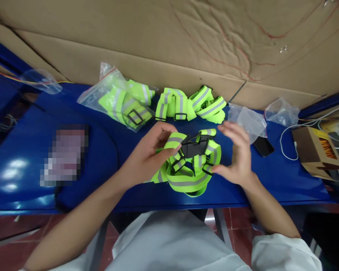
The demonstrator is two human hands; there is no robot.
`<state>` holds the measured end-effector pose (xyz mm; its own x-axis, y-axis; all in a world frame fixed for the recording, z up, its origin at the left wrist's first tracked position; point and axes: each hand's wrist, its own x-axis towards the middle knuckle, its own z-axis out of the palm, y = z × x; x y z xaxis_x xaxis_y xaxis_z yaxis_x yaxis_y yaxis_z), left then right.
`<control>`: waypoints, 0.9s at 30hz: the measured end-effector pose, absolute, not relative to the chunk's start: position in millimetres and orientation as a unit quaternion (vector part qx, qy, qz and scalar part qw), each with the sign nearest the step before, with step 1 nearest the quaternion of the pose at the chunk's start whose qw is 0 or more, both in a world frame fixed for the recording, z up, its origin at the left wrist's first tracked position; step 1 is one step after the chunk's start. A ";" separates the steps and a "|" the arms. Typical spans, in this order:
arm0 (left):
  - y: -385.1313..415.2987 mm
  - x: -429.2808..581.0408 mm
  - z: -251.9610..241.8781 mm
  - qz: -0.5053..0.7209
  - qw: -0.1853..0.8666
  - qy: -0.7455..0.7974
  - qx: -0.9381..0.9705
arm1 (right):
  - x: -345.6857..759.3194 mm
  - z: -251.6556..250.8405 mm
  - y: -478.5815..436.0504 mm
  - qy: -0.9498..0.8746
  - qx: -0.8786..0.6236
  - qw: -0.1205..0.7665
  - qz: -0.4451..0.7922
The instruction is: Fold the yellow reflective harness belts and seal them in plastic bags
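A lime-yellow reflective strap with grey stripes lies bunched in loops near the table's front edge. On top of it sits a black side-release buckle, and black sliders show on the loops. My left hand pinches the left side of the strap, its thumb over the band next to the buckle. To the right, my right hand is open, thumb and fingers spread apart. Its thumb tip is beside a black slider; whether it touches the strap I cannot tell.
Behind lie two folded reflective straps and a clear zip bag holding another. Clear plastic bags, a dark phone and a cardboard box are on the right. A cardboard wall backs the blue table.
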<state>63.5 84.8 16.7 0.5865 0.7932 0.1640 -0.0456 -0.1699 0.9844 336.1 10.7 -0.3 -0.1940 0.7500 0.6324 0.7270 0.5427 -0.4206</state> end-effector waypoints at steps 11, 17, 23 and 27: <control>84.1 62.5 13.4 0.293 0.491 0.225 0.789 | 332.1 -8.4 13.5 -0.833 -0.467 0.288 -0.067; 66.2 70.7 9.6 0.323 0.256 0.200 0.889 | 329.1 -3.0 7.9 -0.835 -0.442 0.329 -0.008; 57.6 76.4 7.1 0.318 0.092 0.200 0.922 | 329.8 -7.5 5.3 -0.845 -0.418 0.327 -0.066; 60.7 77.5 7.3 0.310 0.024 0.203 0.929 | 327.7 -7.6 3.5 -0.852 -0.410 0.313 -0.089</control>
